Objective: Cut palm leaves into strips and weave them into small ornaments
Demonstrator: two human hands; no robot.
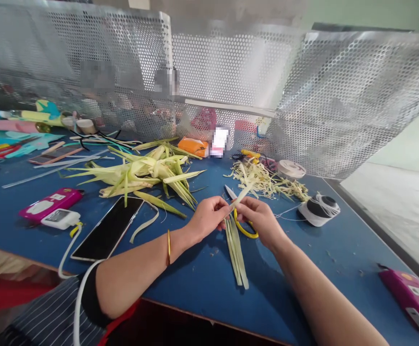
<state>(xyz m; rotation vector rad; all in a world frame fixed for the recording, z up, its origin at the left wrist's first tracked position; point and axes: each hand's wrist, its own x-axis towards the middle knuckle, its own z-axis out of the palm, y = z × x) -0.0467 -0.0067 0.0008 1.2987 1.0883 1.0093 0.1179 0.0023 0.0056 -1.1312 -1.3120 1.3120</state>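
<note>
My left hand [212,215] is closed, pinching pale green corn husk strips [235,252] whose long ends hang down toward the table's front edge. Another husk piece [243,194] slants up to the right between both hands. The fingers of my right hand [256,218] are closed at that piece, close to the left fingertips. Yellow-handled scissors [246,231] are at my right fingers, blades pointing away; whether the hand grips them or they lie beneath it, I cannot tell. A heap of corn husks [151,168] lies beyond my left hand.
On the blue table [195,283] are a black phone [110,228], a magenta device [52,204] with a white cable, and a thread spool [319,210]. Shredded husk [258,179] and a tape roll [291,168] lie behind. Another magenta device [413,298] is at right. Perforated metal panels [231,62] stand behind.
</note>
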